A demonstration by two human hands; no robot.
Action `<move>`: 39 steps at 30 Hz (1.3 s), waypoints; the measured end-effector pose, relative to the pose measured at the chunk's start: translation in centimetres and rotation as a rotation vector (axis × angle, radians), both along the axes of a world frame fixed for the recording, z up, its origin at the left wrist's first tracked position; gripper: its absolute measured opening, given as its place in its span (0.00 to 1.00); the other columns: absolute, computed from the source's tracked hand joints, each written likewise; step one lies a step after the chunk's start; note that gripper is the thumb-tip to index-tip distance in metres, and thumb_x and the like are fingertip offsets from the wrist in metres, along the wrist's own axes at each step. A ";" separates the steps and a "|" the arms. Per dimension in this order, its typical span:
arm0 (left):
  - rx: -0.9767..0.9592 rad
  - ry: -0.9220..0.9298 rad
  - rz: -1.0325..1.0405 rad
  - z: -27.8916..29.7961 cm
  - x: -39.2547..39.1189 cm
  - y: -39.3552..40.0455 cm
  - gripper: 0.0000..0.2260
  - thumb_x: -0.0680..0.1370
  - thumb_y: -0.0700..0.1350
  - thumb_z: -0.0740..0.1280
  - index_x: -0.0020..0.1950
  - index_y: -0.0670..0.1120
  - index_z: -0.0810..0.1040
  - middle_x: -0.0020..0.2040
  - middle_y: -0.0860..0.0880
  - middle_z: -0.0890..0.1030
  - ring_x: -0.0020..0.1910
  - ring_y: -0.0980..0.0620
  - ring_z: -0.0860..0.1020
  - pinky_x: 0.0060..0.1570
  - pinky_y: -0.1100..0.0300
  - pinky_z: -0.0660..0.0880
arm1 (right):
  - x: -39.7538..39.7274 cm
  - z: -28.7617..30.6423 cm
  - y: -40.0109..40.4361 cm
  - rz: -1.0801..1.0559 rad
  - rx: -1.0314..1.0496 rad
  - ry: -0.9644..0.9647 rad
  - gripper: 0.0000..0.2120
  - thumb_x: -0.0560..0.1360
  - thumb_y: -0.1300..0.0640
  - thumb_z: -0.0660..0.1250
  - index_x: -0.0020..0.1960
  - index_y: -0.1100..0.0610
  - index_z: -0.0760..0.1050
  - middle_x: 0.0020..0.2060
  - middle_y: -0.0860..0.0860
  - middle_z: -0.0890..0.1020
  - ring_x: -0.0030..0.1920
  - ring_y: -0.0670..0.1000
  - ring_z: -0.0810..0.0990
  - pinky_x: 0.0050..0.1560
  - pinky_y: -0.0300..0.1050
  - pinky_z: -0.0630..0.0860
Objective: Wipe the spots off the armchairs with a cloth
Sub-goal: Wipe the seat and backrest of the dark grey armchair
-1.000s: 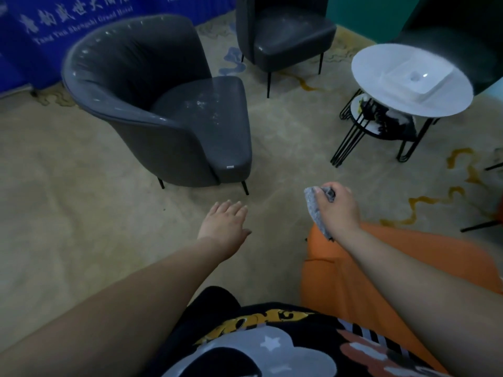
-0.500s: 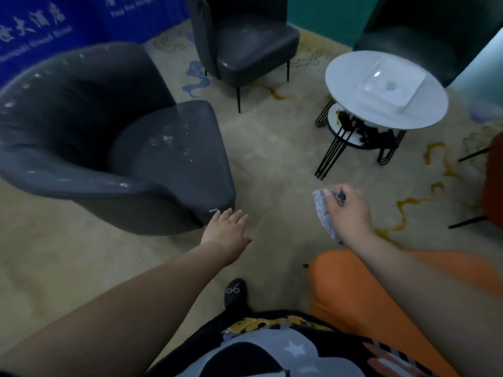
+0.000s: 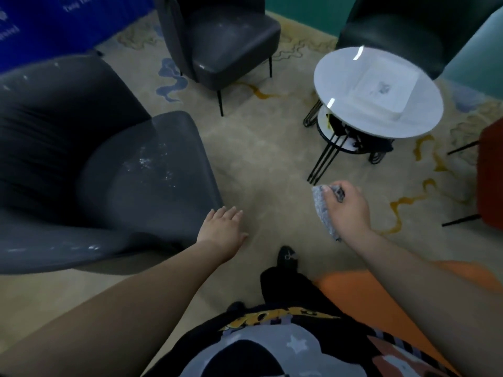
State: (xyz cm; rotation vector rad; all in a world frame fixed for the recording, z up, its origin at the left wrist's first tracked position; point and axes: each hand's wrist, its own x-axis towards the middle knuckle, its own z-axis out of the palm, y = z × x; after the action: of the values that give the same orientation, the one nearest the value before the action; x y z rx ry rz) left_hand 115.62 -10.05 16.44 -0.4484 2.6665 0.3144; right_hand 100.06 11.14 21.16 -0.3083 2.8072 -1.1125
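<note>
A dark grey armchair [image 3: 89,164] fills the left side, with white spots [image 3: 148,164] scattered on its seat. My left hand [image 3: 221,231] is flat with straight fingers just beyond the seat's front right corner; whether it touches is unclear. My right hand [image 3: 347,206] grips a crumpled grey cloth [image 3: 322,210] over the carpet, well right of the chair. A second grey armchair [image 3: 228,44] with faint whitish marks on its seat stands at the back.
A round white table [image 3: 378,91] on black wire legs stands at the right, a dark green chair [image 3: 402,28] behind it. An orange seat [image 3: 381,289] lies under my right forearm. A red-brown chair [image 3: 490,172] sits at the right edge. Beige patterned carpet [image 3: 261,164] lies between.
The view has moved closer to the grey armchair, which now fills the left side. My left hand has come level with the seat's front corner. The right hand still holds the cloth.
</note>
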 end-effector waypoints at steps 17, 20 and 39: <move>0.025 0.046 0.612 1.0 -15.0 -9.4 0.29 0.81 0.58 0.55 0.79 0.48 0.53 0.79 0.49 0.55 0.77 0.47 0.52 0.76 0.50 0.48 | -23.1 -0.2 -20.9 0.647 0.100 -0.041 0.10 0.78 0.51 0.64 0.50 0.58 0.75 0.47 0.53 0.70 0.42 0.50 0.70 0.39 0.35 0.60; 0.005 0.041 0.749 0.4 -13.3 -10.5 0.29 0.81 0.58 0.56 0.79 0.49 0.52 0.79 0.50 0.55 0.77 0.48 0.53 0.75 0.50 0.48 | -23.5 -1.0 -26.0 0.719 0.073 -0.044 0.10 0.77 0.53 0.65 0.50 0.59 0.76 0.46 0.53 0.70 0.43 0.51 0.70 0.40 0.34 0.59; -0.042 -0.101 1.132 -3.2 -9.4 -27.2 0.30 0.81 0.58 0.54 0.79 0.50 0.48 0.80 0.49 0.49 0.78 0.46 0.46 0.75 0.43 0.43 | -23.8 -1.5 -52.4 1.010 0.070 -0.036 0.06 0.76 0.50 0.64 0.49 0.51 0.74 0.49 0.50 0.72 0.45 0.46 0.71 0.49 0.37 0.65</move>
State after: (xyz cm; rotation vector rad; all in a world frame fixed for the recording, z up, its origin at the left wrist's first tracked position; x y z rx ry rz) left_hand 106.24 -37.24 13.24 -1.8847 2.0404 0.5143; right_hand 76.23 -41.24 19.64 -1.4416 2.1040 -0.7247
